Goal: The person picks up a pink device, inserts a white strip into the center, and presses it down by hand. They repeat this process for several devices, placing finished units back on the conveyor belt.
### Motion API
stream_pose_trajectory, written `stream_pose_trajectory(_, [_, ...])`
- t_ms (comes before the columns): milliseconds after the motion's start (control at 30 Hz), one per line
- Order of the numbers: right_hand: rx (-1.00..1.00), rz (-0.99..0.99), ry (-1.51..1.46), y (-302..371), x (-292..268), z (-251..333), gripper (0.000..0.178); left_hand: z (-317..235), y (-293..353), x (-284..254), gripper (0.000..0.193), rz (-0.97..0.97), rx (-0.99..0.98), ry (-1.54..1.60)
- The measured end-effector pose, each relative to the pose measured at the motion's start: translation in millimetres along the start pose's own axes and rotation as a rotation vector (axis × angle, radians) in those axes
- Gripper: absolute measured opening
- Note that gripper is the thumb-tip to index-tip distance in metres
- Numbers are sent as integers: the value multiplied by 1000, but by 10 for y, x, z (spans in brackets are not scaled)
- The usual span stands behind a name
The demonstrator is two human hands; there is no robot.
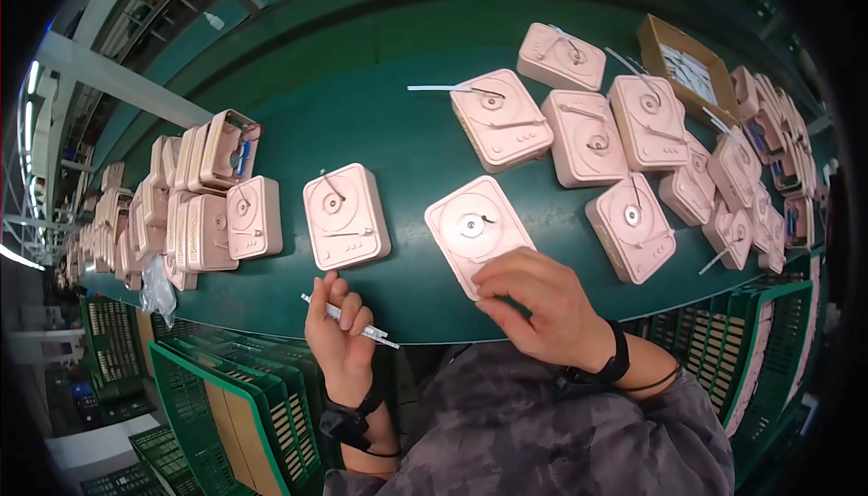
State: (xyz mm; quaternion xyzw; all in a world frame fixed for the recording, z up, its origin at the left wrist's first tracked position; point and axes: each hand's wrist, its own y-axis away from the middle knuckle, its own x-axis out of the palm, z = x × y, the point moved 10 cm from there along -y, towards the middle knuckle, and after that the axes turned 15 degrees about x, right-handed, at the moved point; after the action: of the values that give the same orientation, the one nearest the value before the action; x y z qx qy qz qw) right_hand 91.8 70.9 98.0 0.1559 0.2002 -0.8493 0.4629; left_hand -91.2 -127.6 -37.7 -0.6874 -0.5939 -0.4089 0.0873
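In front of me a pink casing shaped like a small record player (472, 225) lies face up on the green table. Over its lower end my right hand (538, 302) has its fingers bent together in a pinch; whatever they hold is hidden. My left hand (339, 324), palm turned up near the table's front edge, is closed around a few thin white strips (369, 328). Just beyond that hand lies another pink casing (340, 211), with a thin strip sticking out near its disc. The hands are apart.
Several pink casings (497, 121) lie to the right, some with white strips protruding. Stacked casings (226, 157) line the left side. An open cardboard box (646, 44) of white pieces stands far right. Green crates (172, 360) flank me, and a plastic bag (158, 292) hangs at the left edge.
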Motion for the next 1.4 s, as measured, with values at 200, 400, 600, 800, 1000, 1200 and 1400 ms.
stream_pose_trajectory(200, [89, 125, -92, -31, 201, -91, 17, -145, 140, 314, 28, 66, 123, 56])
stream_pose_trajectory(400, [360, 383, -313, -62, 614, -175, 19, 164, 305, 947, 31, 263, 0, 231])
stream_pose_trajectory(600, [568, 542, -394, 59, 731, -424, 19, 325, 260, 1101, 33, 265, 17, 213])
stream_pose_trajectory(800, [752, 548, -653, 166, 471, -630, 13, 85, 35, 943, 34, 226, 185, 174])
stream_pose_trajectory(1000, [389, 48, -195, -87, -12, -500, 14, 296, 449, 1061, 20, 429, 316, -586])
stream_pose_trajectory(1200, [165, 65, 51, -24, 100, -309, 14, 469, 501, 1075, 18, 491, 280, -604])
stream_pose_trajectory(1400, [391, 1, -101, -186, -218, -619, 15, 364, 339, 1088, 18, 536, 429, -717])
